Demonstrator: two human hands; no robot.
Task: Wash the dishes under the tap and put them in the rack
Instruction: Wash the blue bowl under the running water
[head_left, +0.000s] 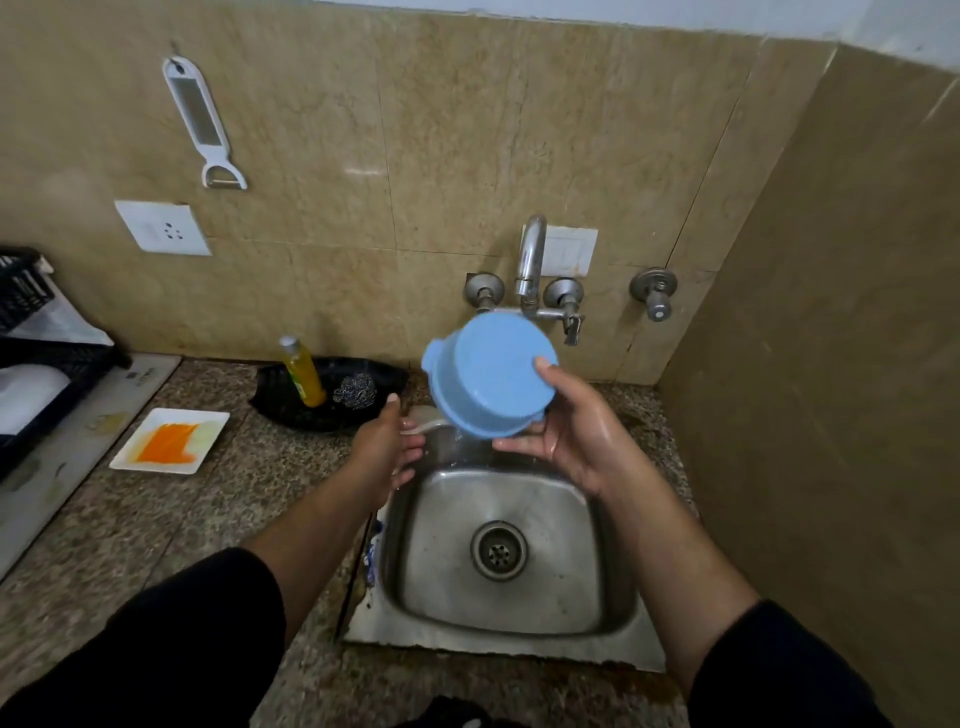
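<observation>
A light blue plastic bowl (488, 371) hangs tilted over the far edge of the steel sink (613, 566), its underside facing me, and water drips from its lower rim. My right hand (566, 431) grips it, thumb on the base and fingers under the rim. My left hand (387, 441) hovers open just left of the bowl, fingers apart and holding nothing. The chrome tap (530, 270) rises from the wall right behind the bowl. At the far left edge stands the black dish rack (31, 332) with a white dish inside.
A white square plate (169, 440) smeared orange lies on the granite counter left of the sink. Behind it a black tray (291, 410) holds a yellow soap bottle (303, 371) and a steel scrubber (355, 391). A peeler (200, 122) hangs on the wall.
</observation>
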